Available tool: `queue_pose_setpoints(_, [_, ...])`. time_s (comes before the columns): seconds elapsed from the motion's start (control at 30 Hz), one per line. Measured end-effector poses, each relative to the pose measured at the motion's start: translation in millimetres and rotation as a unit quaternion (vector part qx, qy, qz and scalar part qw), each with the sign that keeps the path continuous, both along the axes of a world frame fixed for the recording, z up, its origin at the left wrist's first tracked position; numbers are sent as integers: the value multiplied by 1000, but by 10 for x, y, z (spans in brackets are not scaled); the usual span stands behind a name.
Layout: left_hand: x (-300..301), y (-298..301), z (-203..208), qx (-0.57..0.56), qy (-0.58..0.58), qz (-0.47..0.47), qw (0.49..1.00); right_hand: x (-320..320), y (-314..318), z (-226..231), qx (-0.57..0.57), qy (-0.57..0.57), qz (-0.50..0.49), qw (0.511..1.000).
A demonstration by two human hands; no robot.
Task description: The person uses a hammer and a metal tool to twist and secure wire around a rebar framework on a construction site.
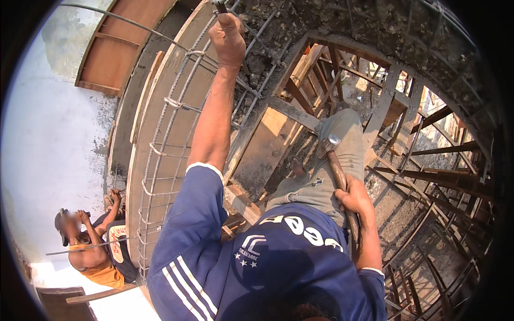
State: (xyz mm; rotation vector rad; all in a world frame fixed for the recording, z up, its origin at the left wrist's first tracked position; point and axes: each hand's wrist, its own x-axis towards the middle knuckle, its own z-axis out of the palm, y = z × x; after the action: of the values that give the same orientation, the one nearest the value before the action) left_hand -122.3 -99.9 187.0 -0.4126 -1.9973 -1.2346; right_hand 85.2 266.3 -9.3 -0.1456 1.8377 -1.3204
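My left hand (pixel 228 38) reaches far up and is closed around a steel reinforcing bar (pixel 247 48) at the top of a rebar cage (pixel 171 128). My right hand (pixel 354 199) grips the wooden handle of a hammer (pixel 336 160); its metal head rests against my grey-trousered knee. I wear a blue shirt with white stripes and stand above wooden formwork (pixel 278 134).
Another person (pixel 91 246) in an orange shirt crouches at the lower left holding a thin steel rod. Curved plywood panels (pixel 155 91) line the left side. Timber props and scaffolding (pixel 439 166) crowd the right. A pale wall is at far left.
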Motion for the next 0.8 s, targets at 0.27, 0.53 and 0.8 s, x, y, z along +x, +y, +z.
queue_pose_setpoints(0.27, [1171, 1195, -780, -286, -33, -282, 915, -33, -72, 25, -5, -31, -4, 1000])
queue_pose_setpoints(0.53, [546, 1250, -811, -325, 59, -138, 934, 44, -80, 33, -31, -8, -21, 999])
queue_pose_setpoints(0.8, [369, 1375, -934, -275, 122, -98, 949, 375, 195, 326, -141, -19, -150, 978])
